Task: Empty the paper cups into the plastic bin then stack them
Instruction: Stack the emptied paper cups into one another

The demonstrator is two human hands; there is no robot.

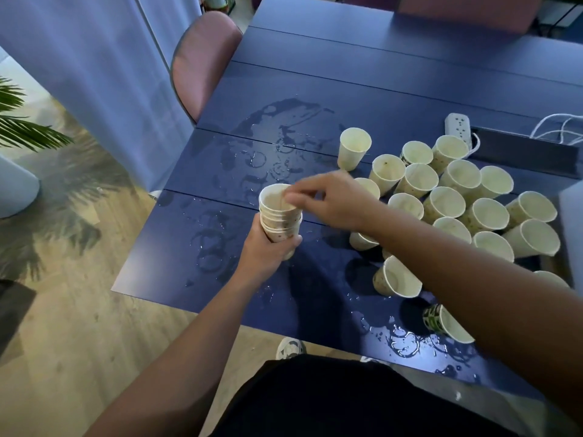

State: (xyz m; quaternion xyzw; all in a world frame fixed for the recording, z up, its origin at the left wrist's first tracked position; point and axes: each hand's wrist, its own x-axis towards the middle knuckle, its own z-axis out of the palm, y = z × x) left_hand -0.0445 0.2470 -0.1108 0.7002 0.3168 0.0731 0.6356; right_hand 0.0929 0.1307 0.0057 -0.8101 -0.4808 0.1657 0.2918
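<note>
Nearest the person, a toppled paper cup with a dark green print (441, 323) lies on its side at the front edge of the blue table (394, 67), mouth toward the viewer, beside a spread of water rings (407, 342). A second tipped cup (396, 277) lies just beyond it. Either could roll off the edge if the right forearm, which passes right above them, drops and brushes one.

Further in, the left hand (268, 247) is wrapped around the lower part of a stack of nested paper cups (280, 216), holding it clear of the tabletop. The right hand (328, 197) has its fingertips (290, 197) pinched on the rim of the top cup, apparently seating it. The judgement here: the cups look damp, so pressing hard could crush a rim or jam the cups crooked, and the stack could lean as it grows (wet paper is soft and grips poorly). A slack left grip could let the lower cups slide out.

To the right stands the cluster of unstacked cups (467, 200), packed close, several touching; whether any still holds liquid cannot be told. Reaching across could knock neighbours over like skittles.

Beyond them a white power strip (457, 127) and its cable sit near the outermost cups, and a broad puddle (284, 121) lies on the same table, so a spill that way is the worst risk. The plastic bin is not in view, which means any leftover liquid has nowhere close to go
</note>
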